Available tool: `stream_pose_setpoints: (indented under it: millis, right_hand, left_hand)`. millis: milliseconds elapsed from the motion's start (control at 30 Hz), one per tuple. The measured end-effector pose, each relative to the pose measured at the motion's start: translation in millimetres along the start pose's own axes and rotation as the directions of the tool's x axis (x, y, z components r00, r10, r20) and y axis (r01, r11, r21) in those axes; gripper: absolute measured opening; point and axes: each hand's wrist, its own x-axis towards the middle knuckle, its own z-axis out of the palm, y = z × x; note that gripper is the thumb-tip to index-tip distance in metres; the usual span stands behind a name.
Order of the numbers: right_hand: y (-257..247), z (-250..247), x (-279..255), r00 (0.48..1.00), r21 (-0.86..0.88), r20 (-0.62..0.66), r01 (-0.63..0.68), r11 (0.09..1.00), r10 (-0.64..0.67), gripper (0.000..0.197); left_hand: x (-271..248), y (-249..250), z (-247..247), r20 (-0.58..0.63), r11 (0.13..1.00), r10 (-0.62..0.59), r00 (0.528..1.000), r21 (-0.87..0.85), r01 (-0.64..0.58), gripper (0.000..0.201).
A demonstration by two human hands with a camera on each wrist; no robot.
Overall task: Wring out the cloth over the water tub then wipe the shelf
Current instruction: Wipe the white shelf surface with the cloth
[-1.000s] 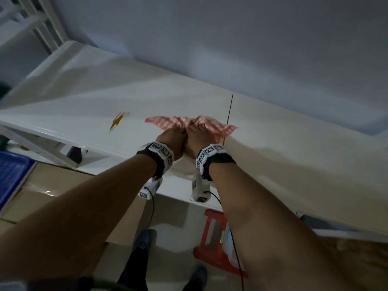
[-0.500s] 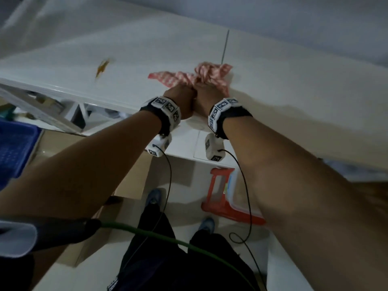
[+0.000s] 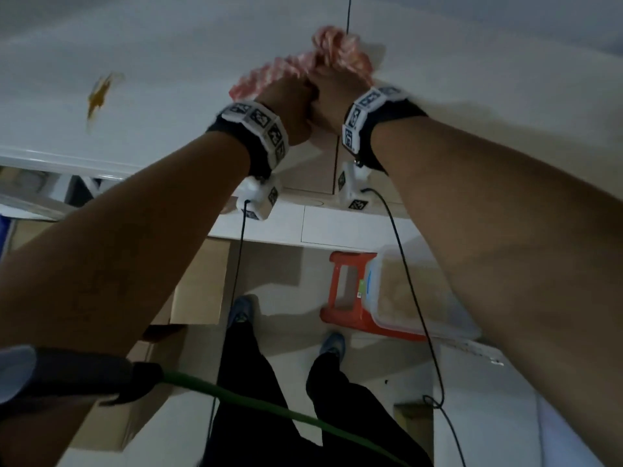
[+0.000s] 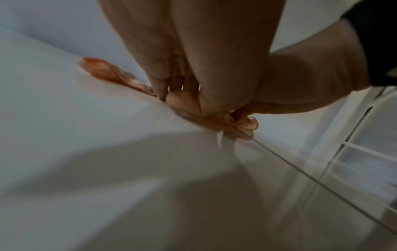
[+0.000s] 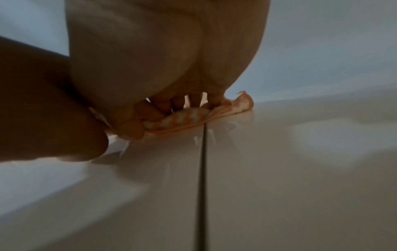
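Pressing side by side, the left hand [image 3: 286, 106] and the right hand [image 3: 333, 92] bear down on the bunched pink cloth [image 3: 323, 59], which lies on the white shelf [image 3: 168, 45] over the thin dark seam [image 3: 349, 11] between its panels, well back from the front edge. The two hands touch each other. From the wrist views the fingers [image 5: 171, 105] curl into the folds, so both seem to clutch the cloth rather than lie flat on it.

I reckon the main risk is the bunching: crumpled like this, the cloth meets little of the shelf and could leave streaks or skip patches. The orange-yellow smear [image 3: 99, 96] towards the left end sits apart from the cloth and could easily be left behind. With arms stretched this far and weight forward, a slip on a damp surface might jolt the hands off the cloth.

Everything is blurred, so I cannot tell how wet the cloth is or whether the faint marks beside it are water. The back of the shelf is cut off at the top. Below, a clear tub [image 3: 414, 298] rests on a red stool [image 3: 350, 288], partly behind the right forearm; its contents are unclear.
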Motion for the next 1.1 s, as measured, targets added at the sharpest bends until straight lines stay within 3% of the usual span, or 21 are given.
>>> stream_pose_setpoints:
  millis: [167,267,333,467,667,867,1100]
  right_hand:
    - [-26,-13,2,0.996,-0.047,0.011,-0.089,0.995,0.089,0.065]
    - [-59,-26,-4,0.997,0.036,0.036,0.067,0.997,-0.069,0.052]
    - [-89,-29,-2,0.996,0.081,0.042,0.079,0.994,-0.082,0.055]
    - [-160,-33,-8,0.985,0.116,0.083,0.141,0.983,-0.151,0.079]
    - [-202,-26,-38,0.976,0.11,0.063,0.2,0.974,-0.208,0.077]
    - [-159,-15,-69,0.979,0.202,0.078,0.171,0.964,-0.19,0.082]
    - [-21,-4,-117,0.991,0.243,0.133,-0.027,0.97,-0.006,0.073]
  left_hand:
    - [-7,-28,-4,-0.05,0.998,-0.038,0.998,-0.053,0.036,0.035]
    - [-31,-51,-10,-0.056,0.997,-0.064,0.996,-0.053,0.061,0.033]
    - [-51,-69,-13,-0.05,0.994,-0.098,0.994,-0.042,0.096,0.033]
    - [-104,-106,-14,-0.044,0.976,-0.21,0.977,-0.063,0.207,0.034]
    - [-156,-114,0,-0.075,0.948,-0.288,0.955,-0.161,0.273,0.037]
    - [-141,-73,12,-0.068,0.987,-0.159,0.985,-0.025,0.158,0.048]
    - [-65,41,34,-0.004,0.999,-0.01,1.0,-0.033,0.01,0.05]
